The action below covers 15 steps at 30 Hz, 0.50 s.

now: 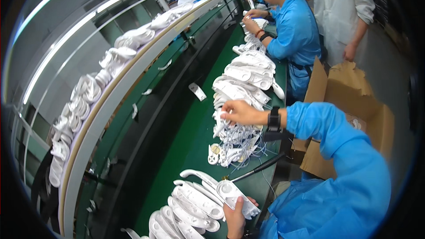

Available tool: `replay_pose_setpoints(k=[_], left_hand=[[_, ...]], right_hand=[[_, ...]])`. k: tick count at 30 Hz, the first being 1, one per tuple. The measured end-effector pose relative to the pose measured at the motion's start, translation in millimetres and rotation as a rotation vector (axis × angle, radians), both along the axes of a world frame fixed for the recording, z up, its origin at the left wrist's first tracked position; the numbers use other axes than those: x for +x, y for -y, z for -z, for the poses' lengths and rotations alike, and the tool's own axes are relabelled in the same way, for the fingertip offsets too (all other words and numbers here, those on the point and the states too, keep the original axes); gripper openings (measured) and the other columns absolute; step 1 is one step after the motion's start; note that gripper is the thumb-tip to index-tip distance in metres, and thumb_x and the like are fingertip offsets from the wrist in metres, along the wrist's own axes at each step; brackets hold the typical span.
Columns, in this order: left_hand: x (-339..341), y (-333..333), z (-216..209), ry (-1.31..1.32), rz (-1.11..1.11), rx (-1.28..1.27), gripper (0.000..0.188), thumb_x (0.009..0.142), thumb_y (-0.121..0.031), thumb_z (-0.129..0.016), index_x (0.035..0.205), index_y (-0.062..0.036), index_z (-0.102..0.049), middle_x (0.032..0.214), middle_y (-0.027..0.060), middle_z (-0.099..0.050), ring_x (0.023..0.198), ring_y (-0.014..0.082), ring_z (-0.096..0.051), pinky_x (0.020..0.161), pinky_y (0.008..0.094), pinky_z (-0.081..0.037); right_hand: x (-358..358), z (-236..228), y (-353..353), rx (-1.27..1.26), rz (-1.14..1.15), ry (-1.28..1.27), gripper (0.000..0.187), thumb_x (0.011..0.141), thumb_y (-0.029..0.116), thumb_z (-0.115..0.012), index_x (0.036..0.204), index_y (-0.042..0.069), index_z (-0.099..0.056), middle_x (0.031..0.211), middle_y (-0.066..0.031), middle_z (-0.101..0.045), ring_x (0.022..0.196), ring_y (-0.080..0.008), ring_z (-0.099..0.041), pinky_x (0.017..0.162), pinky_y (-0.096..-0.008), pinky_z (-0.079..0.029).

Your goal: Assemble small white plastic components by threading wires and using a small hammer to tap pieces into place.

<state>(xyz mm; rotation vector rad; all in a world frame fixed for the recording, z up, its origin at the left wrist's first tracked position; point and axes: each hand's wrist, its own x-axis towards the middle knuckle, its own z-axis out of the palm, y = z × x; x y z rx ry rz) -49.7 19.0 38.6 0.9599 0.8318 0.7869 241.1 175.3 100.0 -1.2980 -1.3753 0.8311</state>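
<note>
My left hand [235, 219], at the bottom, is closed around a white plastic housing shell [234, 196] with a round grille at one end and its hollow inside facing up. My right hand [243, 113] reaches over a heap of white parts with thin grey wires [239, 139]. Its fingertips are pinched together at the heap's far side; what lies between them is too small to make out. Beside my left hand lies a row of curved white shells [183, 203]. A tool with a black handle [261, 167] rests between the shells and the wired heap.
Farther along the green bench [190, 137] white shells [248, 73] are stacked. One loose white piece [197, 92] lies left of them. A long shelf [110, 88] with white parts runs along the left. At right stands an open cardboard box [376, 119]. A co-worker [296, 26] sits ahead; another person [336, 13] stands behind.
</note>
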Motion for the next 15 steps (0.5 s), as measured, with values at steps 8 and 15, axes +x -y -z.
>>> replay_pose_setpoints(k=[8,15], left_hand=[[5.4,13.4,4.2,-0.045,-0.103,-0.107,0.025,0.096,-0.017,-0.054,0.105,0.0064,-0.056,0.08,0.0176,-0.065,0.067,0.0265,-0.066,0.06,0.0355,-0.055],[11.3,20.6,13.6,-0.021,0.016,-0.052,0.023,0.096,-0.015,-0.054,0.104,0.0059,-0.055,0.08,0.0154,-0.064,0.065,0.0243,-0.065,0.058,0.0332,-0.054]], right_hand=[[24.6,34.5,51.2,0.31,0.295,0.632,0.016,0.088,0.021,-0.063,0.092,0.006,-0.066,0.091,-0.0109,-0.067,0.082,-0.0307,-0.065,0.071,-0.0396,-0.051],[75.5,87.2,136.6,0.243,0.495,0.593,0.01,0.084,0.016,-0.064,0.086,0.006,-0.068,0.084,-0.0083,-0.066,0.077,-0.0269,-0.064,0.067,-0.0363,-0.051]])
